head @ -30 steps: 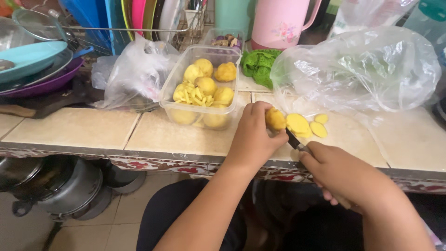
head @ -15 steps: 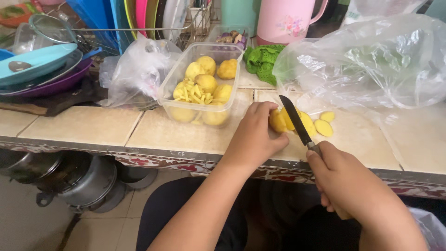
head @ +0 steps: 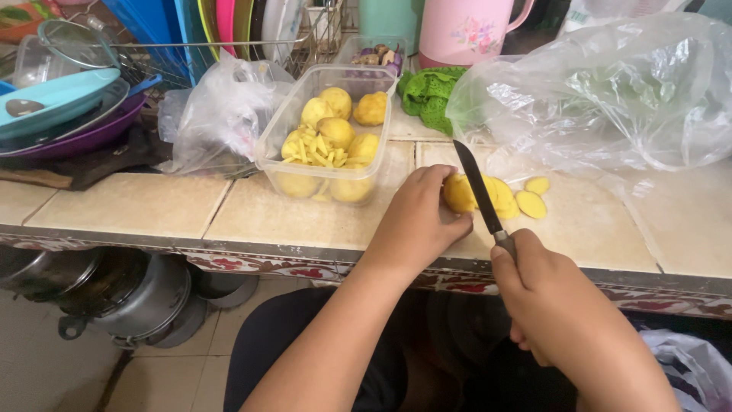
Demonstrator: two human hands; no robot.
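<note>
Bare forearms reach up from the lower edge toward a tiled counter [head: 114,202]. Nearest, the right hand [head: 553,305] is closed in a fist around the handle of a knife [head: 482,191], whose dark blade angles up and away over a peeled yellow potato [head: 460,192]. The left hand [head: 419,221] curls its fingers over the potato's left end, pinning it to the tile near the counter's front edge. Just right of the blade lie cut slices [head: 526,200], some touching the potato, two slightly apart. Beyond the left hand stands a clear plastic tub [head: 293,145] holding whole peeled potatoes and a heap of yellow strips. Left of it slumps a crumpled clear bag [head: 217,114]; to the right a large clear bag [head: 610,91] of greens rests on the counter. Farther back sit a green cloth [head: 427,91], a pink jug [head: 465,30], a dish rack [head: 229,30] and stacked plates [head: 61,107]. Metal pots [head: 145,297] stand under the counter.
</note>
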